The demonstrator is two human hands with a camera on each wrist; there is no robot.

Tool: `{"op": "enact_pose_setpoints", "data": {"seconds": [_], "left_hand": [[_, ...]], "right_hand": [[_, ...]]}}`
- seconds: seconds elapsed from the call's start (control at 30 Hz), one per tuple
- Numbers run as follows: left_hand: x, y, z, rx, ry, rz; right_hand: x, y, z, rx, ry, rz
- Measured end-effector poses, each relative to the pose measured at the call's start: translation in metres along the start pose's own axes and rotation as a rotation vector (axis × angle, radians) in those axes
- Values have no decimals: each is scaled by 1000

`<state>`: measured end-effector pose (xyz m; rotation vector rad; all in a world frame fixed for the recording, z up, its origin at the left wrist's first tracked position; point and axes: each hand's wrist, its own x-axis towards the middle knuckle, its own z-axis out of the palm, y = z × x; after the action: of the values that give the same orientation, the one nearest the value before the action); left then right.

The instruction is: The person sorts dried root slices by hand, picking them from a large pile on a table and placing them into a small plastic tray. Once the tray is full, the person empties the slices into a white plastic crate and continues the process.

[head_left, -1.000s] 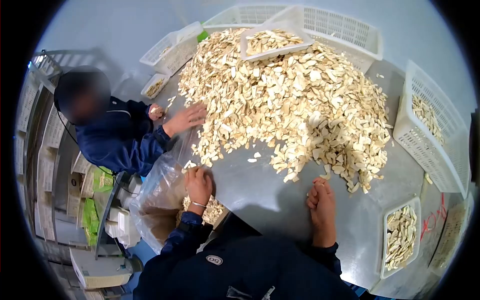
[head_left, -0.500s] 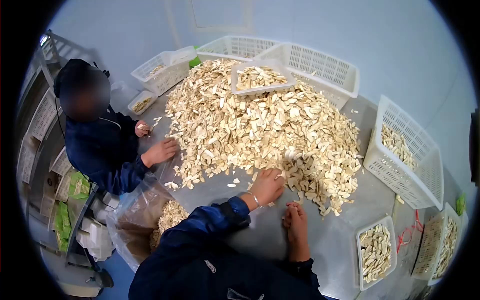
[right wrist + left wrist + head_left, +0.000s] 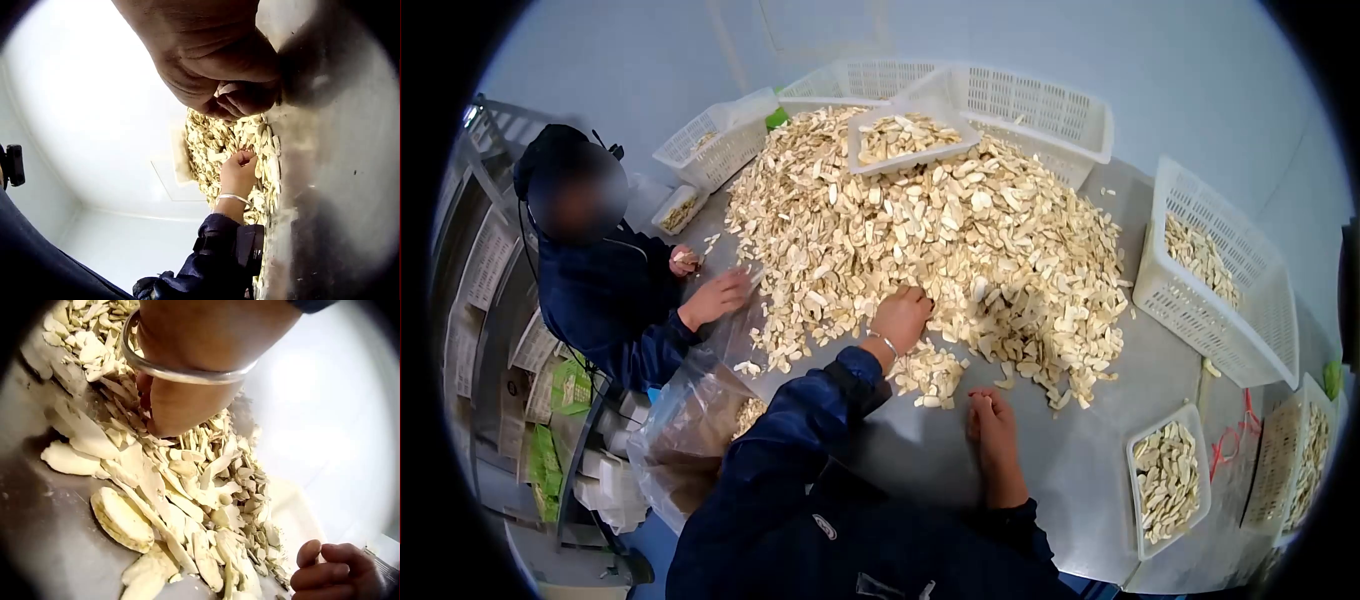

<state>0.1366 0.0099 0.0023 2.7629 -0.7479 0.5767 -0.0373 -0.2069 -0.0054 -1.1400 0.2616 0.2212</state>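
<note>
Pale dried slices form a large pile (image 3: 960,215) on the grey metal table (image 3: 920,450). My left hand (image 3: 900,318), a silver bangle at its wrist, touches the pile's front edge; slices (image 3: 122,519) lie beside it in the left wrist view, where its fingertips are hidden. In the right wrist view the left hand (image 3: 238,177) has bent fingers at the slices. A small heap (image 3: 930,375) lies just before it. My right hand (image 3: 994,430) is by the table's front with curled fingers; a pale patch shows among them in the right wrist view, too unclear to name.
White baskets (image 3: 1030,100) stand behind the pile, another (image 3: 1225,290) at the right. A shallow tray of slices (image 3: 1140,500) lies front right, and one (image 3: 855,150) rests on the pile. Another person (image 3: 600,290) works at the left, near a plastic-lined box (image 3: 685,430).
My left hand has moved a little left and farther onto the pile. A small heap of slices now lies in front of it. The right hand stays curled near the same place.
</note>
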Motion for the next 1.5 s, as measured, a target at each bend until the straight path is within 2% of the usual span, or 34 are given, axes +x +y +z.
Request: {"op": "enact_pose_setpoints", "data": {"seconds": [0.13, 0.23, 0.33, 0.47, 0.57, 0.63, 0.73, 0.9, 1.07, 1.2, 1.3, 1.4, 1.5], "left_hand": [[-23, 6, -21, -42, -2, -68], [-45, 1, -25, -74, 57, -94], [-60, -5, -32, -169, -65, -224], [-65, -4, -34, -265, -24, -298], [-60, 1, -33, -242, 22, -303], [-61, -7, -27, -220, -83, -328], [-66, -15, -20, -223, -104, -306], [-79, -18, -19, -212, -16, -246], [-82, 1, -31, -247, -7, -319], [-85, -3, -28, -298, -12, -343], [-86, -1, -35, -267, -153, -371], [-90, 7, -42, -229, -49, -244], [-84, 24, -47, -442, 27, -312]], "right_hand": [[-1, 1, 3, -23, -6, -35], [-2, -3, 5, 3, 6, 35], [-2, -2, 4, 61, -21, 58], [-2, -1, 5, 69, -29, 34], [2, 4, 3, 18, -29, 29], [0, 1, 3, 16, -20, 45], [-1, 0, 4, 24, -2, 32], [-3, 2, 6, 18, -15, 27], [-4, -4, 5, 9, -37, 39], [-2, -1, 4, 22, -51, 35], [-1, 0, 4, 35, -49, 37], [-2, -1, 4, 39, -41, 52], [1, 0, 3, -2, -27, 46]]}}
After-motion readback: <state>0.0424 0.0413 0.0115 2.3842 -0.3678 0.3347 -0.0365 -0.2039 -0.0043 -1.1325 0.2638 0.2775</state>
